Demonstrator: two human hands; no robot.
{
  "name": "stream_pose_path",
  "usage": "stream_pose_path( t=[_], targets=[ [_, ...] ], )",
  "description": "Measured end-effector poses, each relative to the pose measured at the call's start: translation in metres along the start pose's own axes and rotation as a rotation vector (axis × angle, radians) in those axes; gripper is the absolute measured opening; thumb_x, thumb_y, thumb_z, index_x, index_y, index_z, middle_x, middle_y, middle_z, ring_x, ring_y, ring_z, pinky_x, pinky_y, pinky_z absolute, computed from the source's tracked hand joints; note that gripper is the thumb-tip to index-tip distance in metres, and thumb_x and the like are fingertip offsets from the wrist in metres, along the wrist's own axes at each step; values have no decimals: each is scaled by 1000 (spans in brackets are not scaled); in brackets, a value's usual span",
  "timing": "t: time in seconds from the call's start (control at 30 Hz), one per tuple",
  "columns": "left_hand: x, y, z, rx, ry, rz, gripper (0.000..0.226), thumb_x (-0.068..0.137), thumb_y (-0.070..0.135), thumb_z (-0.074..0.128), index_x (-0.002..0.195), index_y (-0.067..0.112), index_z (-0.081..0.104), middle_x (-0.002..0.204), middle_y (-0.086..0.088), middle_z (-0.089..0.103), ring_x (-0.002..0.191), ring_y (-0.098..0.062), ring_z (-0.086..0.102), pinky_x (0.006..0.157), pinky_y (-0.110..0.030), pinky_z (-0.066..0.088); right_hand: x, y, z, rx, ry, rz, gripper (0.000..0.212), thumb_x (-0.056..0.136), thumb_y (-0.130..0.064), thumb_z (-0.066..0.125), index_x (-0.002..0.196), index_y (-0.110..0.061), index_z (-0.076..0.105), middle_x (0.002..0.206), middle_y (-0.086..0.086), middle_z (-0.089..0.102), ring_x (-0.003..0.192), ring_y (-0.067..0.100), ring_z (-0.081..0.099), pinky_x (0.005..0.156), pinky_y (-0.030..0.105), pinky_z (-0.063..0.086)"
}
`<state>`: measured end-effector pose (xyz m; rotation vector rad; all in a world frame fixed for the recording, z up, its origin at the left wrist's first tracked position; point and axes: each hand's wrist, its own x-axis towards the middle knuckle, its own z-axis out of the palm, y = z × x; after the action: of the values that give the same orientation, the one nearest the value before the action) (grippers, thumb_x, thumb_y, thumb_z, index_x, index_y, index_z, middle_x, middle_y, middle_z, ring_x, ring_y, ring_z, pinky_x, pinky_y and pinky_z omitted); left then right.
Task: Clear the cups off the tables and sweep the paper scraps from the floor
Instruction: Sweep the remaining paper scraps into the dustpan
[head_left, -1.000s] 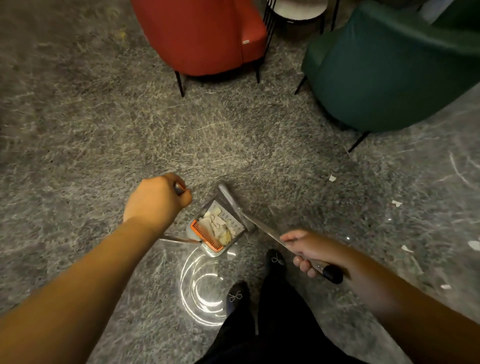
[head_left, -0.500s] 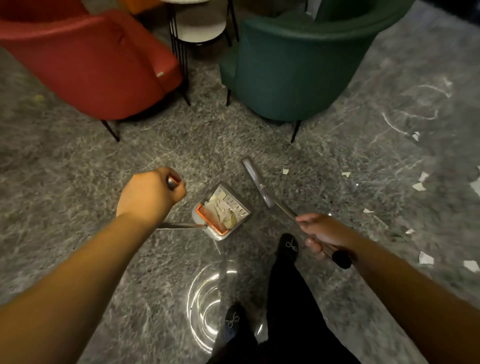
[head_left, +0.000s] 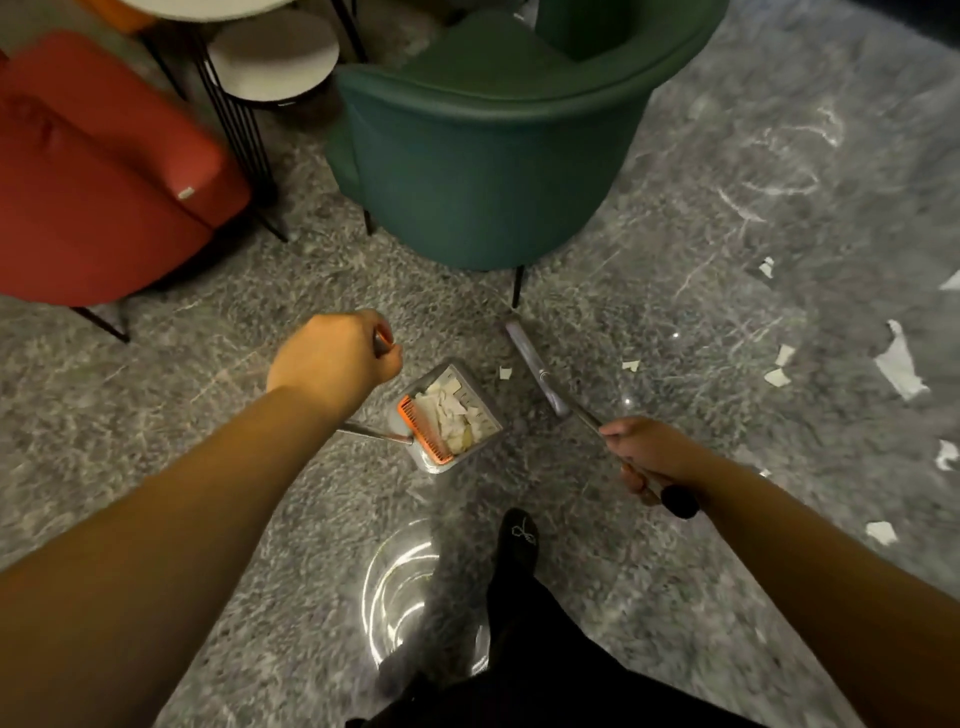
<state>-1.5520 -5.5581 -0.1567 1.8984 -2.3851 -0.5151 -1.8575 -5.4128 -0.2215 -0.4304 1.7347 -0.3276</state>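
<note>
Left hand (head_left: 332, 358) clenched round dustpan handle; dustpan (head_left: 448, 415) just above/on floor, can't tell, w/ paper scraps (head_left: 451, 410) inside. Right hand (head_left: 652, 454) fingers grasping broom (head_left: 540, 371) handle, head near green chair (head_left: 493, 156) leg. More scraps (head_left: 898, 364) on floor (head_left: 675, 234) at right. No cups in view.

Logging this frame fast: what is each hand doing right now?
Left hand: closed, gripping the dustpan handle.
Right hand: closed, fingers curled round the broom handle.
</note>
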Motion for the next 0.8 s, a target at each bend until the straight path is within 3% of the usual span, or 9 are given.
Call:
stream_pose_path(
  t=[0.1,0.23,0.37,0.6,0.8],
  targets=[
    [41,27,4,43,-54,29,15,85,36,66,95,25,67,83,-3,67,76,-26,59,61,-30,42,26,-26,-29,3,16,55,26,101,-16,41,125,-17,53,65,12,50,31,10,45,36,17,36],
    [84,52,4,76,-101,20,15,86,37,65,96,26,66,90,-3,68,83,-27,63,65,-33,50,51,-57,-52,60,-19,110,25,101,-11,39,122,-14,53,69,12,49,30,10,46,34,15,35],
    [110,65,3,86,-100,18,15,86,37,67,96,25,66,86,-3,67,77,-26,61,60,-31,46,64,-78,-54,-24,-67,121,28,101,-7,39,126,-9,52,71,13,50,44,15,50,34,14,37],
    [125,76,2,85,-80,31,11,84,38,67,89,29,64,74,3,58,68,-23,56,53,-26,37,53,-74,-32,-207,-251,99,30,100,-8,39,128,-9,50,68,8,50,39,8,49,35,13,37],
    [141,77,-7,47,-114,84,11,82,35,70,85,26,64,81,-3,65,77,-26,61,61,-32,46,33,-61,-36,-13,-296,184,30,101,-17,40,127,-14,53,60,5,45,34,8,41,36,16,34]
  ],
)
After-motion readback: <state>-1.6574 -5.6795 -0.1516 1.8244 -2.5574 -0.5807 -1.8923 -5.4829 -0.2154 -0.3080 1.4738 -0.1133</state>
